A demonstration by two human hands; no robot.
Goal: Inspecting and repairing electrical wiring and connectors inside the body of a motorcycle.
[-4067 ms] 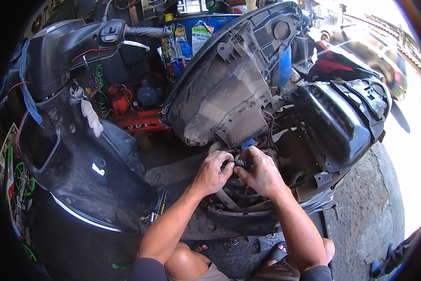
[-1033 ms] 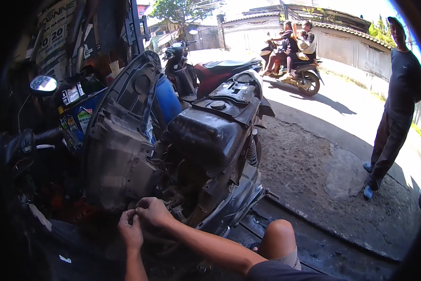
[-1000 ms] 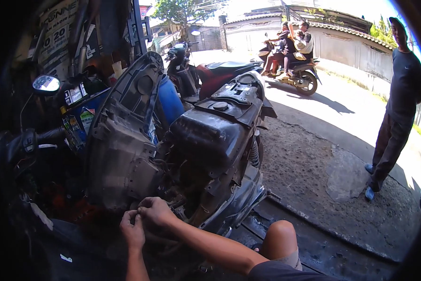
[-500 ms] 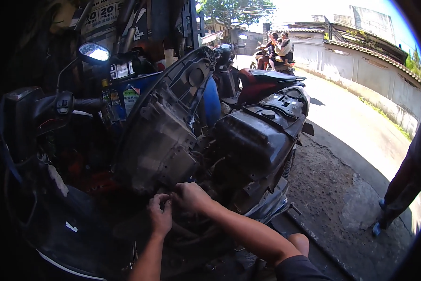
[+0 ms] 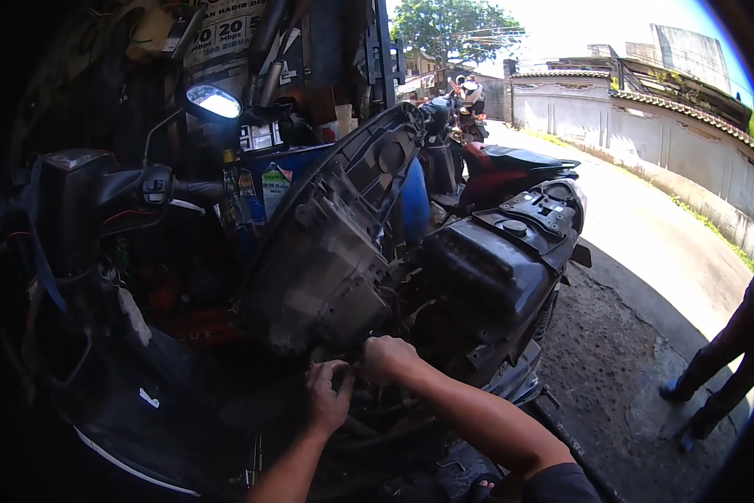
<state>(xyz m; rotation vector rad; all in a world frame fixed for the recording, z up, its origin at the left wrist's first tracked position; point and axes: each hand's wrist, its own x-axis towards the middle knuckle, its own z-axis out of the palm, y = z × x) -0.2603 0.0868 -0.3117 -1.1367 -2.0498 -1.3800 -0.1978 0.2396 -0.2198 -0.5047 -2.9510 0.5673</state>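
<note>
A dark scooter with its seat (image 5: 335, 239) tipped up on edge stands in front of me. Below the seat's lower end, by the dim opening in the frame, both of my hands work close together. My right hand (image 5: 388, 360) is closed in a fist; whatever it grips is hidden. Just left of it, my left hand (image 5: 328, 394) has its fingers curled toward the thumb, over something too small and dark to make out. The black tank (image 5: 469, 260) with a round cap sits right of the hands, and thin wires show near the seat's lower end.
At left are the handlebar (image 5: 155, 189) and a mirror (image 5: 214, 101). A blue drum (image 5: 415, 201) stands behind the seat, and another scooter (image 5: 511, 172) is parked beyond. A person's legs (image 5: 725, 360) stand at right on rough ground beside the road.
The view has swung left, so the scene sits farther right. My hands stay beneath the seat, now slightly farther apart. The riders on the road have moved farther off.
</note>
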